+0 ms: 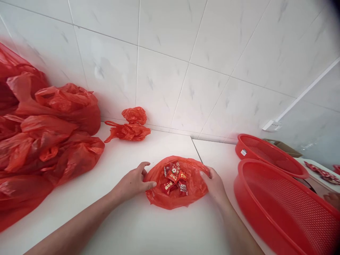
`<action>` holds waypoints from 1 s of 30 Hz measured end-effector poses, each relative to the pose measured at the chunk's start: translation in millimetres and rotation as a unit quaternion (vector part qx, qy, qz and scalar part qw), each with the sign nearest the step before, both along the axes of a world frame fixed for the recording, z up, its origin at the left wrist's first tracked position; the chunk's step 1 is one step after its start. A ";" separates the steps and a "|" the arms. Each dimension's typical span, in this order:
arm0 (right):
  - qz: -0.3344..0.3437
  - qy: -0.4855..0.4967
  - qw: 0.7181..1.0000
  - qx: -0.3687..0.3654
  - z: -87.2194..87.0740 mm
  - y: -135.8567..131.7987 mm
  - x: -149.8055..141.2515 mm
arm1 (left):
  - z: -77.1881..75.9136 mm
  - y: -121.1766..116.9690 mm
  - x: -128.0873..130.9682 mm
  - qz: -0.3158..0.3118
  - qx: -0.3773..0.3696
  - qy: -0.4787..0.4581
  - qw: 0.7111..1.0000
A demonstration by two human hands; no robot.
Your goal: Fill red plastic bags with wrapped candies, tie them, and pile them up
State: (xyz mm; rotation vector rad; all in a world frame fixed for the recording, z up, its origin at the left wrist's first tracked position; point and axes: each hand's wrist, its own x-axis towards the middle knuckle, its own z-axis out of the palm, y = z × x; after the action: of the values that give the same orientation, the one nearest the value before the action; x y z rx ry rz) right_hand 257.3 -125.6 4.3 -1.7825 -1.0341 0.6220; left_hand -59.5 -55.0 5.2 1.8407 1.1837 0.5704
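Observation:
A red plastic bag lies open-mouthed on the white table, its rim spread into a wide oval. Inside are several small wrapped packets, mostly red with yellow or white print. My left hand is at the bag's left rim, thumb over the inner edge and index finger raised apart from it; its lower fingers are partly hidden. On the opposite side, my right hand grips the rim, with its thumb inside and its other fingers outside.
Many filled red bags are heaped at the left. Two crumpled red bags lie by the tiled wall. Two red mesh baskets stand at the right. Another person's hand shows at the far right edge, near some packets.

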 end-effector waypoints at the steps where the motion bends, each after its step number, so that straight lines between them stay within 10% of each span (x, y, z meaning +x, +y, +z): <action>1: 0.015 0.034 0.999 0.013 -3.7 -0.5 -1.1 | 2.5 -1.4 -1.5 -0.008 -0.020 0.008 1.000; 5: 0.009 0.094 0.994 0.048 -10.5 -1.1 -1.2 | 10.0 0.7 3.4 -0.008 -0.085 -0.074 0.994; 9: -0.018 0.131 0.986 0.097 -0.1 6.1 5.2 | 27.2 19.4 18.8 0.121 -0.088 -0.290 0.945; 21: -0.043 0.173 0.941 0.287 82.0 24.2 9.7 | 145.1 49.1 38.1 0.095 0.043 -0.523 0.846; 30: 0.070 0.142 0.980 0.118 57.0 -11.4 26.3 | 109.4 38.2 10.9 0.063 -0.029 -0.456 0.887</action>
State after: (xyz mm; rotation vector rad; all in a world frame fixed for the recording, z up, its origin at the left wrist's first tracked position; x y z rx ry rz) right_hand 283.5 -137.0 61.3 -1.3771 -0.9948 0.7817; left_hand -48.6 -16.8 114.5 1.1754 0.6460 1.2786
